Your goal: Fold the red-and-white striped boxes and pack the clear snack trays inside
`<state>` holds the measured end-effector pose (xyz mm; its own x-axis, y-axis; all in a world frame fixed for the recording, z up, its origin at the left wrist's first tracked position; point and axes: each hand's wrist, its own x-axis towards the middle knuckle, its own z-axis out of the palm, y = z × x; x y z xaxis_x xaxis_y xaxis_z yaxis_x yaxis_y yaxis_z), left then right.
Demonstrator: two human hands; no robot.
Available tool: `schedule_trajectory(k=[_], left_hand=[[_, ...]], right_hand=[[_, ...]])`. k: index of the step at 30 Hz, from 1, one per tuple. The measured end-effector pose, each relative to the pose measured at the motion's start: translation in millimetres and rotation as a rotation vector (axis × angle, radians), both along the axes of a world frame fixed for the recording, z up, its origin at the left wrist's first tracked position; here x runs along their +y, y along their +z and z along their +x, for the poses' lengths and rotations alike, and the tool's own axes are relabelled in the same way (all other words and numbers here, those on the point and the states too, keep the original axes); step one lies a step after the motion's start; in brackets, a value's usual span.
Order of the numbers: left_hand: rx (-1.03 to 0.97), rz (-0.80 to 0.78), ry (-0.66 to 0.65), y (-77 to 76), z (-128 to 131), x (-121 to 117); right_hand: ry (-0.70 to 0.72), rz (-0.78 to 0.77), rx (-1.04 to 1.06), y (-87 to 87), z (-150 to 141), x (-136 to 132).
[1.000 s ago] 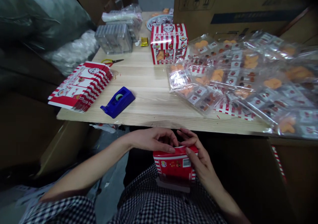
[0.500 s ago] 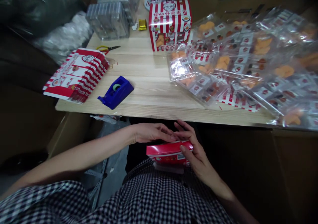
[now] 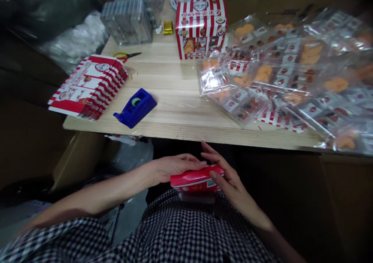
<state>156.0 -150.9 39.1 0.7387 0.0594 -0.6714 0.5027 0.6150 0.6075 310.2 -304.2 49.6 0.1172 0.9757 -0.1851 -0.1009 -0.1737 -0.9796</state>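
A red-and-white striped cardboard box [image 3: 194, 179] is held low, between the table edge and the checked shirt. My right hand [image 3: 229, 179] grips its right end, thumb on the near face and fingers over the far side. Along the far upper edge lies my left hand [image 3: 177, 167], closed against the box with its thumb at the rim; the other fingertips are partly hidden behind it. A pale, see-through piece [image 3: 198, 197] sticks out under the box.
On the wooden table [image 3: 175, 100] are a blue tape dispenser [image 3: 136, 108], a stack of flat striped cartons [image 3: 89, 86], scissors [image 3: 126, 55], and an assembled striped box [image 3: 201, 28]. Clear packs of toy food [image 3: 265, 74] cover the right side. Clear plastic cases [image 3: 126, 24] stand at back left.
My left hand has moved down and leftward along the box's far edge, its fingertips now lower behind the rim. The box has shifted slightly left; my right hand keeps its grip.
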Motion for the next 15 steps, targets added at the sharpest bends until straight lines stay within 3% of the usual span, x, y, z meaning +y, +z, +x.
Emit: schedule_trajectory(k=[5, 15], left_hand=[[-0.011, -0.347, -0.054, 5.9, 6.9, 5.6], [-0.034, -0.302, 0.035, -2.4, 3.2, -8.6]], right_hand=[[0.029, -0.025, -0.032, 3.7, -1.2, -4.0], [0.072, 0.027, -0.039, 4.4, 2.0, -2.2]])
